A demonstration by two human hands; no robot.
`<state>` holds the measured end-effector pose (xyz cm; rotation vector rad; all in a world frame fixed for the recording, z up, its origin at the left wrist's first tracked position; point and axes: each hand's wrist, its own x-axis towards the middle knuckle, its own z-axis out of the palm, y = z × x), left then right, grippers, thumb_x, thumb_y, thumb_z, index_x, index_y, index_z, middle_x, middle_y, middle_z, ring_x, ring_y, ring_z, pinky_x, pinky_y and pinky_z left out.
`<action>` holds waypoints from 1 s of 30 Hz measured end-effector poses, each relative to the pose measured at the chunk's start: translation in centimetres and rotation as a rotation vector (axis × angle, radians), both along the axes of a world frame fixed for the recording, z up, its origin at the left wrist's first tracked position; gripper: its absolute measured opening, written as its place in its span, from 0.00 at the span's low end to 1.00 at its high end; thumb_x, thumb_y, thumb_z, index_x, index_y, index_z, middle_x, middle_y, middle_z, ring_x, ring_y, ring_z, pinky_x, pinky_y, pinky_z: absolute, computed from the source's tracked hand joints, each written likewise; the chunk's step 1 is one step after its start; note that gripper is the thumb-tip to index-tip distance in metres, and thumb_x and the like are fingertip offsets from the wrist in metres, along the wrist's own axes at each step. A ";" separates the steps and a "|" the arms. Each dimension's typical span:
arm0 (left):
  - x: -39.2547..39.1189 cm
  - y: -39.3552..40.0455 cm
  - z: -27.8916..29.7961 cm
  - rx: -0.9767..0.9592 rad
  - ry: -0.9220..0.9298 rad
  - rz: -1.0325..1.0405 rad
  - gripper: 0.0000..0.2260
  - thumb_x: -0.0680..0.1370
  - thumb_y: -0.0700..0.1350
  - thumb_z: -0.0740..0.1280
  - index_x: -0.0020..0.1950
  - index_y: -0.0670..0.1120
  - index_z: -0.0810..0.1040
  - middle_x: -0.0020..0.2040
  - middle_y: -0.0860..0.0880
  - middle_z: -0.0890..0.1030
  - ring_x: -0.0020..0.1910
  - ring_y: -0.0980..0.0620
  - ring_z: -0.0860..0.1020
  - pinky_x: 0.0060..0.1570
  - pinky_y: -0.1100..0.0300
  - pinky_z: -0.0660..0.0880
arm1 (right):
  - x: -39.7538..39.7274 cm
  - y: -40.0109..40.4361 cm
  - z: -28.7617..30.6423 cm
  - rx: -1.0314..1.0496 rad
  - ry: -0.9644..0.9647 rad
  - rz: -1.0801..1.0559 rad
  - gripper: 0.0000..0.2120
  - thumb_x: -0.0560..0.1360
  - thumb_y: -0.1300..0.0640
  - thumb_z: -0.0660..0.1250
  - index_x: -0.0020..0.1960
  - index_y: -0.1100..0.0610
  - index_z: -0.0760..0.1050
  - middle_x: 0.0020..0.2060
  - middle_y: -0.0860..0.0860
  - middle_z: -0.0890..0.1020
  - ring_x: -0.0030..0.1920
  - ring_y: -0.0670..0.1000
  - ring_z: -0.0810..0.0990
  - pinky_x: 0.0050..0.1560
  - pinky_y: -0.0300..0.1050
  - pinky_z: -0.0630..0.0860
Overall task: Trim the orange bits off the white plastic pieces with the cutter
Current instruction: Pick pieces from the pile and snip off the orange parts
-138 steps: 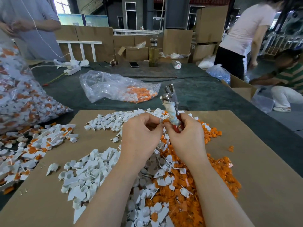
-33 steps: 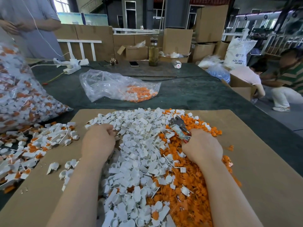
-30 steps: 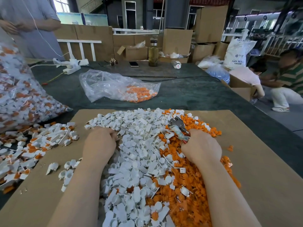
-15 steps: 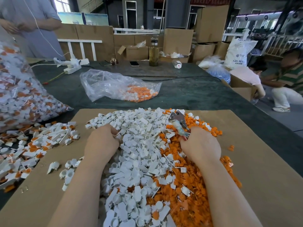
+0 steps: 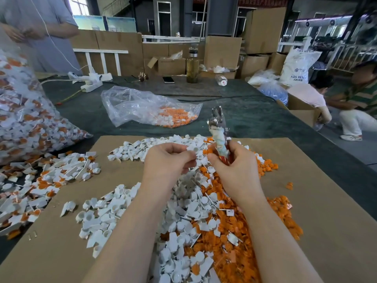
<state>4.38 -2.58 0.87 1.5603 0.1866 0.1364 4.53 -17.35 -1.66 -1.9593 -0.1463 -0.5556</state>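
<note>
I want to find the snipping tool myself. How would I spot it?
Start at the brown cardboard sheet heaped with white and orange plastic bits. Above the heap, the right hand grips the cutter, which points up and away. It is the only shiny metal thing there, with a pale wrapped handle and a red bit showing by the fingers.

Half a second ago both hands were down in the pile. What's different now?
Both hands have lifted off the pile. The left hand now pinches a white piece at its fingertips; the right hand has raised the cutter upright, head pointing up. The bag of orange bits and the cardboard sheet stayed put.
</note>
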 end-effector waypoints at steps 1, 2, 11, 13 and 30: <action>-0.1 -0.3 0.0 -0.016 0.001 -0.011 0.04 0.72 0.36 0.75 0.41 0.42 0.81 0.34 0.47 0.85 0.34 0.52 0.85 0.34 0.63 0.80 | 0.0 0.2 0.0 -0.002 -0.013 -0.004 0.07 0.74 0.56 0.73 0.45 0.47 0.76 0.33 0.40 0.79 0.37 0.36 0.78 0.35 0.28 0.72; -0.2 -0.5 -0.1 -0.030 0.001 -0.022 0.04 0.72 0.36 0.75 0.41 0.42 0.81 0.34 0.47 0.85 0.34 0.52 0.85 0.35 0.63 0.80 | 0.0 0.3 -0.1 -0.011 -0.021 -0.010 0.06 0.74 0.56 0.73 0.45 0.47 0.76 0.34 0.40 0.79 0.38 0.37 0.78 0.35 0.29 0.72; -0.5 -1.0 0.1 -0.076 -0.041 -0.035 0.06 0.71 0.35 0.76 0.36 0.43 0.82 0.32 0.45 0.84 0.32 0.52 0.84 0.31 0.66 0.77 | -0.1 0.7 -0.1 -0.047 -0.084 -0.062 0.10 0.73 0.55 0.73 0.41 0.44 0.72 0.33 0.41 0.77 0.36 0.38 0.76 0.34 0.28 0.69; -0.5 -1.1 0.1 -0.042 -0.063 -0.030 0.06 0.71 0.36 0.76 0.36 0.44 0.83 0.32 0.46 0.85 0.32 0.52 0.84 0.32 0.66 0.78 | -0.1 0.6 -0.1 -0.026 -0.083 -0.075 0.10 0.73 0.56 0.73 0.41 0.45 0.73 0.33 0.42 0.78 0.36 0.40 0.76 0.33 0.29 0.70; -0.7 -1.6 -0.4 0.348 -0.272 0.021 0.09 0.71 0.43 0.76 0.34 0.55 0.83 0.31 0.59 0.83 0.33 0.60 0.81 0.34 0.69 0.77 | 0.0 0.7 0.0 -0.035 -0.060 -0.112 0.08 0.73 0.56 0.73 0.41 0.53 0.74 0.33 0.44 0.76 0.31 0.42 0.74 0.30 0.31 0.69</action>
